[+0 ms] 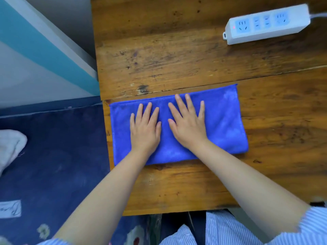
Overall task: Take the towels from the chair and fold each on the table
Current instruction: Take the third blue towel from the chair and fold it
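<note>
A blue towel point(224, 121) lies folded into a long rectangle on the wooden table point(177, 50), near its left edge. My left hand point(145, 128) rests flat on the towel's left half, fingers spread. My right hand point(189, 124) presses flat on the middle of the towel, fingers apart. Neither hand grips the cloth. A white towel point(10, 147) lies at the far left on a dark blue surface point(58, 156), partly cut off by the frame edge.
A white power strip point(267, 25) with its cord sits at the table's back right. A light blue and white wall panel point(35, 55) stands left of the table. A white paper label point(9, 208) lies on the dark blue surface.
</note>
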Motion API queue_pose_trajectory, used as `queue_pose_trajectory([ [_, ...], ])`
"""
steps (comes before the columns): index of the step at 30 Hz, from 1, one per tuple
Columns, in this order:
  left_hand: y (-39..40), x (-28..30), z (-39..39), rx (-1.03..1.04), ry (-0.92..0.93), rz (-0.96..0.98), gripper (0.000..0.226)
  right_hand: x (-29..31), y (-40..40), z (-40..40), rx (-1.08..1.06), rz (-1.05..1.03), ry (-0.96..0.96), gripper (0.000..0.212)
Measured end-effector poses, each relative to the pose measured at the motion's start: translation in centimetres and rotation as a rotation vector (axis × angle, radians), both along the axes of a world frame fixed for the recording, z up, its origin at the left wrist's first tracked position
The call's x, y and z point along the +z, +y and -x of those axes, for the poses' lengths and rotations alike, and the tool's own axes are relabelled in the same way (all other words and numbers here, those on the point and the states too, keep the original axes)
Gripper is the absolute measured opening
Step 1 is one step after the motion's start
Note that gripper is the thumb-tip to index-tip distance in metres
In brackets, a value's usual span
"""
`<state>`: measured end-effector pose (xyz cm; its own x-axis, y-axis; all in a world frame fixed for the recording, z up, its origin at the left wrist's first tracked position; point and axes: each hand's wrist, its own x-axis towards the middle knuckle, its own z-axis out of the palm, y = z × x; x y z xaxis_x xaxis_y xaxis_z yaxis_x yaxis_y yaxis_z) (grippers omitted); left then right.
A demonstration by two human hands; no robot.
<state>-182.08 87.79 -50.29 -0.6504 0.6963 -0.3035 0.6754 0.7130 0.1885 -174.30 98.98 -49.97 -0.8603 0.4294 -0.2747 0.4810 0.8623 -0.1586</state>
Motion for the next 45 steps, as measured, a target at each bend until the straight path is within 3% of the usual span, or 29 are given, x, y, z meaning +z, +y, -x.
queue_pose_trajectory([
  [3,-0.7,-0.7,0.2,0.031,-0.003,0.016,0.057,-0.9,0.8,0.1,-0.009,0.009,-0.034,0.059],
  [7,-2.7,-1.0,1.7,0.196,-0.03,0.051,0.079,-1.1,4.0,-2.3,-0.212,0.027,0.01,0.073],
  [11,-4.4,-1.0,2.2,0.301,-0.009,0.061,0.061,-0.5,7.2,-5.8,-0.364,-0.022,-0.067,0.065],
  [14,-4.5,-0.5,1.2,0.409,0.002,0.073,0.059,0.7,6.8,-7.3,-0.523,-0.011,-0.043,0.057],
  [18,-4.0,0.7,-4.6,0.244,-0.017,0.018,0.077,1.0,-0.3,-7.9,-0.281,-0.054,0.061,0.059],
  [22,-4.5,-0.6,-8.0,0.235,-0.072,0.071,0.081,-0.4,-5.8,-8.0,-0.121,-0.014,-0.09,0.052],
  [27,-6.1,-1.1,-6.8,0.315,-0.038,0.157,0.088,-0.7,-3.0,-10.5,-0.255,0.081,-0.105,0.067],
  [31,-6.2,0.0,-6.4,0.314,-0.075,0.192,0.063,-0.3,0.4,-14.1,-0.412,0.039,-0.079,0.077],
  [34,-4.4,1.1,-6.3,0.243,-0.06,0.128,0.058,0.3,0.7,-15.1,-0.497,0.079,-0.075,0.068],
  [38,0.0,2.2,-5.6,-0.009,0.004,-0.016,0.054,1.4,-0.1,-14.2,-0.598,0.111,0.038,0.048],
  [45,11.8,2.5,-4.1,-0.256,-0.005,-0.003,0.047,2.3,1.8,-12.3,-0.966,0.455,0.111,0.067],
])
